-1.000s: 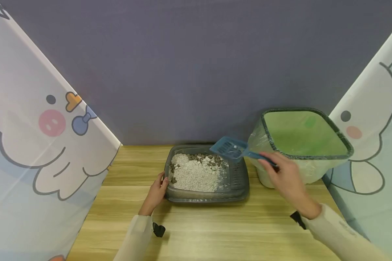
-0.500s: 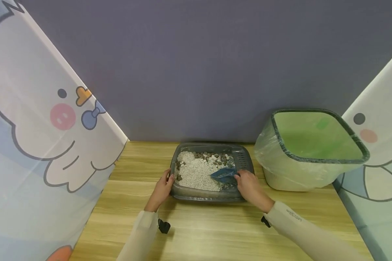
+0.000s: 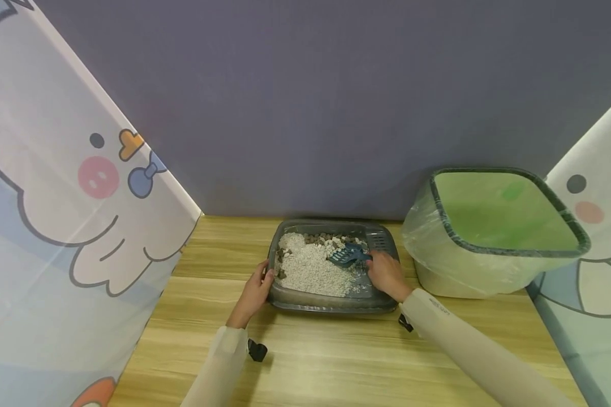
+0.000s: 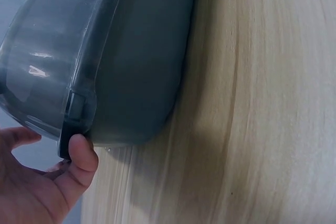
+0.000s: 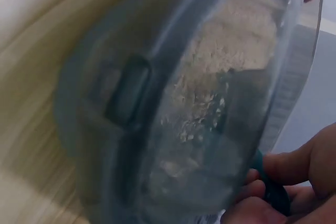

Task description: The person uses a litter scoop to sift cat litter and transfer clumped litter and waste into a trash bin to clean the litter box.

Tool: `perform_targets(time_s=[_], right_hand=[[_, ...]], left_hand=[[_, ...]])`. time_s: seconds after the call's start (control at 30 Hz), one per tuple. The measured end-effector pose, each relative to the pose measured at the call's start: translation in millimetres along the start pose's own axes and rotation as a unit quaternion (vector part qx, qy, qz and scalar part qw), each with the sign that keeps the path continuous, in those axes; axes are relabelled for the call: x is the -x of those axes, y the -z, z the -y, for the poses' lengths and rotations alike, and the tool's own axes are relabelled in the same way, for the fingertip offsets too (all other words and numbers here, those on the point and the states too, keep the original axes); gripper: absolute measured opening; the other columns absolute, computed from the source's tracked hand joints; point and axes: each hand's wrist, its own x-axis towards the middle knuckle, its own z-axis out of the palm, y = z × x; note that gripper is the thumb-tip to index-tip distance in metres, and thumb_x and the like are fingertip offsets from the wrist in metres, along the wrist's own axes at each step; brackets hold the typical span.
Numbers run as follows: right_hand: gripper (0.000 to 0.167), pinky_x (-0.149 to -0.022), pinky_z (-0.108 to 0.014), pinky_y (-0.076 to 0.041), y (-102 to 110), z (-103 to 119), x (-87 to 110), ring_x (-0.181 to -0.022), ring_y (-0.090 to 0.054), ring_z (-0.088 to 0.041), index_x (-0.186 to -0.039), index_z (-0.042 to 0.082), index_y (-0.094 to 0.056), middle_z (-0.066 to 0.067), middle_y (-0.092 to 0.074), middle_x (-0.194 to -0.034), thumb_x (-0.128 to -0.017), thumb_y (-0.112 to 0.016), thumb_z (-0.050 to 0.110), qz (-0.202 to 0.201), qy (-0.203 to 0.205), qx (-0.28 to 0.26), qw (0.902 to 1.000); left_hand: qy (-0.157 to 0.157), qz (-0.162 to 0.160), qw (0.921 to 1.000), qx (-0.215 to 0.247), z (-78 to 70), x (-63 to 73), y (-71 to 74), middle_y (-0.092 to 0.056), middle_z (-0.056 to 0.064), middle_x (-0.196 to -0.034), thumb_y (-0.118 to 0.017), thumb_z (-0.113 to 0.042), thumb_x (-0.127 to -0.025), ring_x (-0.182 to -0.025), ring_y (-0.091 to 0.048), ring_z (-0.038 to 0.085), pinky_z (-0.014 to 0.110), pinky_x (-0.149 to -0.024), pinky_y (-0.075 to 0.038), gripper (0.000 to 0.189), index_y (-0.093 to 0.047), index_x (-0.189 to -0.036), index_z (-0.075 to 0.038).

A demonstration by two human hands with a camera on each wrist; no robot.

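A dark grey litter box [image 3: 331, 308] with a translucent rim holds pale granular litter [image 3: 310, 272]. Brown clumps [image 3: 315, 238] lie mostly along its back and left sides. My left hand [image 3: 254, 291] grips the box's left edge; in the left wrist view the thumb [image 4: 83, 153] presses against a rim clip, with fingers behind the rim. Over the right part of the box, my right hand [image 3: 386, 275] holds a blue slotted litter scoop [image 3: 347, 255] by its handle. The scoop's head sits at the litter. In the right wrist view fingers wrap the dark handle [image 5: 275, 195].
A bin [image 3: 453, 277] lined with a clear plastic bag, with a dark rim and green inside, stands right of the box. Everything is on a wooden table [image 3: 305, 356]. A grey wall [image 3: 305, 113] rises behind, with printed cartoon panels [image 3: 46, 198] on both sides.
The scoop has moved from beside the bin down into the litter box, then slightly back, its slotted face turning into view. My left hand keeps its grip on the box edge.
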Motion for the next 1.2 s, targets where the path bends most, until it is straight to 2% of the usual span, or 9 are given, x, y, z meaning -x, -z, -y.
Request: perform_targets(time_s=[0.23, 0.37, 0.47, 0.67, 0.83, 0.93, 1.07, 1.13, 1.2], right_hand=[[0.033, -0.064, -0.041, -0.044, -5.0, 1.8, -15.9, -0.103, -0.056, -0.033, -0.129, 0.002, -0.054, -0.019, -0.053, -0.126, -0.097, -0.050, 0.008, 0.014, 0.008, -0.020, 0.9997], [0.032, -0.068, -0.042, -0.044, -4.9, 2.7, -21.0, -0.103, -0.056, -0.032, -0.130, 0.003, -0.053, -0.018, -0.054, -0.125, -0.098, -0.051, 0.008, 0.032, 0.024, -0.024, 0.9989], [0.034, -0.067, -0.041, -0.044, -3.0, 5.2, -25.4, -0.097, -0.057, -0.031, -0.132, 0.003, -0.051, -0.019, -0.051, -0.128, -0.098, -0.050, 0.009, 0.063, 0.025, -0.023, 0.9974], [0.041, -0.071, -0.041, -0.045, -1.7, 14.1, -34.9, -0.114, -0.051, -0.035, -0.138, -0.004, -0.043, -0.022, -0.040, -0.141, -0.099, -0.046, 0.007, 0.145, 0.039, 0.012, 0.9886], [0.042, -0.076, -0.043, -0.043, -8.3, 19.8, -40.5, -0.116, -0.050, -0.032, -0.140, -0.001, -0.040, -0.019, -0.042, -0.139, -0.100, -0.047, 0.011, 0.166, 0.036, -0.010, 0.9855], [0.042, -0.088, -0.048, -0.041, -10.8, 20.8, -41.3, -0.124, -0.043, -0.034, -0.140, 0.001, -0.039, -0.018, -0.041, -0.141, -0.100, -0.046, 0.012, 0.167, 0.036, -0.028, 0.9849], [0.039, -0.091, -0.051, -0.039, -13.0, 18.0, -39.0, -0.123, -0.043, -0.035, -0.139, 0.002, -0.039, -0.018, -0.042, -0.139, -0.102, -0.043, 0.014, 0.160, 0.050, -0.047, 0.9848], [0.038, -0.085, -0.048, -0.042, -14.2, 15.4, -36.6, -0.117, -0.049, -0.034, -0.138, 0.002, -0.040, -0.018, -0.045, -0.137, -0.102, -0.043, 0.013, 0.152, 0.059, -0.057, 0.9850], [0.038, -0.072, -0.044, -0.046, -15.5, 12.9, -33.6, -0.095, -0.059, -0.032, -0.139, 0.004, -0.039, -0.017, -0.045, -0.137, -0.103, -0.041, 0.014, 0.150, 0.062, -0.074, 0.9839]], left_hand=[[-0.007, -0.002, 1.0000, -0.004, 1.2, -1.4, -0.6, -0.059, 0.016, -0.102, -0.037, -0.043, -0.102, -0.077, -0.057, 0.022, 0.035, -0.053, -0.050, 0.055, -0.032, -0.147, -0.012], [-0.010, 0.001, 0.9999, -0.006, 2.0, -2.3, -1.7, -0.059, 0.015, -0.102, -0.036, -0.043, -0.102, -0.077, -0.056, 0.021, 0.034, -0.054, -0.048, 0.056, -0.032, -0.147, -0.011], [-0.012, 0.001, 0.9999, -0.003, 1.5, -2.4, -1.6, -0.059, 0.015, -0.102, -0.036, -0.045, -0.101, -0.076, -0.056, 0.021, 0.035, -0.054, -0.048, 0.057, -0.032, -0.147, -0.010], [-0.006, -0.002, 1.0000, 0.001, -1.1, -1.4, -0.3, -0.059, 0.015, -0.102, -0.038, -0.040, -0.102, -0.076, -0.056, 0.022, 0.036, -0.054, -0.049, 0.053, -0.033, -0.146, -0.011], [-0.005, -0.001, 1.0000, -0.005, -1.3, -1.4, -0.1, -0.059, 0.015, -0.101, -0.038, -0.039, -0.102, -0.074, -0.055, 0.021, 0.035, -0.054, -0.047, 0.053, -0.032, -0.146, -0.010], [-0.005, -0.001, 0.9999, -0.010, -1.1, -1.8, -0.4, -0.059, 0.015, -0.101, -0.038, -0.041, -0.102, -0.074, -0.054, 0.020, 0.034, -0.055, -0.046, 0.054, -0.032, -0.147, -0.010], [-0.006, -0.006, 0.9999, -0.013, -1.7, -1.6, -0.7, -0.059, 0.016, -0.101, -0.038, -0.036, -0.103, -0.075, -0.055, 0.021, 0.034, -0.056, -0.046, 0.051, -0.032, -0.146, -0.009], [-0.008, -0.006, 0.9998, -0.015, -1.6, -1.4, -0.8, -0.058, 0.017, -0.103, -0.038, -0.034, -0.104, -0.078, -0.055, 0.022, 0.034, -0.057, -0.046, 0.050, -0.031, -0.146, -0.008], [-0.009, -0.005, 0.9998, -0.018, -0.7, -1.1, -0.8, -0.057, 0.018, -0.107, -0.037, -0.033, -0.104, -0.081, -0.056, 0.023, 0.034, -0.058, -0.047, 0.050, -0.030, -0.147, -0.008]])
